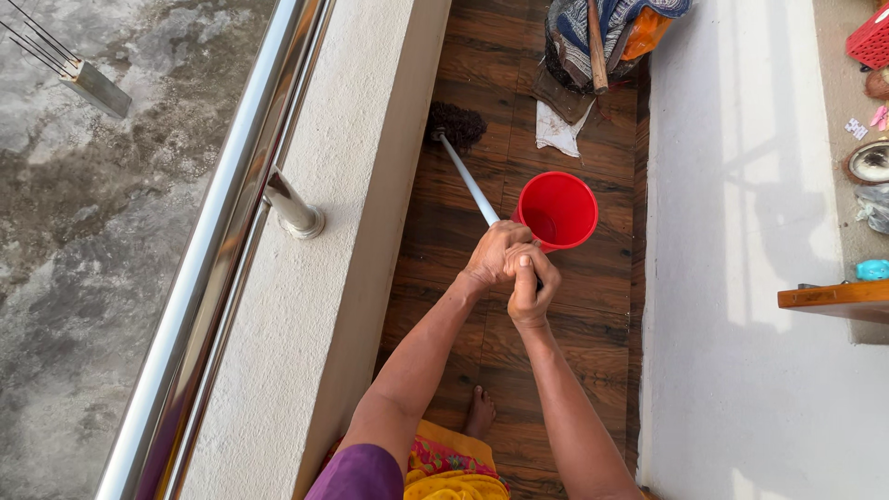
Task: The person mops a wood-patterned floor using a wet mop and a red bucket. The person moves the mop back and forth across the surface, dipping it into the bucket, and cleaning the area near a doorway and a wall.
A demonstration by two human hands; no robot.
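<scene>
Mop (460, 157) head sits on the wood floor (463, 306) by the parapet (370, 185), both my hands, left (494, 252) and right (530, 289), clenched tight around its handle top. Red bucket (557, 210) stands just beside the pole; I judge 1 wide sideways stroke could knock it over.

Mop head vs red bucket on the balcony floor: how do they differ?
The mop head is dark and shaggy; the red bucket is bright, smooth and round. The mop head lies close to the parapet wall at the far end of the white handle; the bucket stands upright beside both hands, open top up. Both rest on the wood-look floor.
</scene>
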